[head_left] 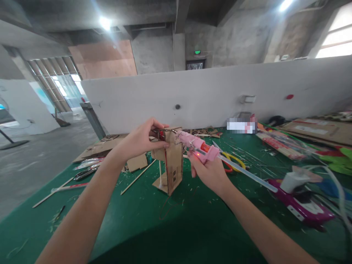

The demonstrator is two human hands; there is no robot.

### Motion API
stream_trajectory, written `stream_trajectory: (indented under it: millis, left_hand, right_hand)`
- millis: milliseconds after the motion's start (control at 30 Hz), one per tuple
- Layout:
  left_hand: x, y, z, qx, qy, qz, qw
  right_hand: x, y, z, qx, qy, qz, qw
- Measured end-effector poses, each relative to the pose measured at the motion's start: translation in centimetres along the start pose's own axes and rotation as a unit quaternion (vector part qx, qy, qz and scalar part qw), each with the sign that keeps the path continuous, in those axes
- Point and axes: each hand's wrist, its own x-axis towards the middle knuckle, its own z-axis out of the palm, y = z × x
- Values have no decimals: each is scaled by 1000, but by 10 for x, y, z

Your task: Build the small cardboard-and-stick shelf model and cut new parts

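Note:
A small cardboard structure [173,168] stands on the green table in front of me. My left hand [147,139] pinches its top from the left, with the thumb lying along a cardboard piece. Close to those fingertips is a small red and dark part [162,135], mostly covered by the fingers. My right hand [210,170] is wrapped around a pink hot glue gun [194,141] with a red light lit. The gun's nozzle points left at the structure's upper edge, and a long clear glue stick [247,173] sticks out of its back.
Yellow- and red-handled scissors [233,161] lie behind my right hand. A purple power strip [308,209] with a white plug sits at right. Wooden sticks [137,178], pliers [85,172] and cardboard scraps [137,162] lie at left. A white partition [154,99] borders the table's back.

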Motion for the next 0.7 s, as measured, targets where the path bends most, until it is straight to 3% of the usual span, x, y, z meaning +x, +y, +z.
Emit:
stream_trajectory:
  millis: [167,700]
  left_hand:
    - [1,-3,2,7,5,6,1000]
    - [1,2,2,3,-4,-1,1000]
  right_hand:
    - [-5,-18,0,2,-18,0,1000]
    - [-1,-13,-12,-110,24,-71,991]
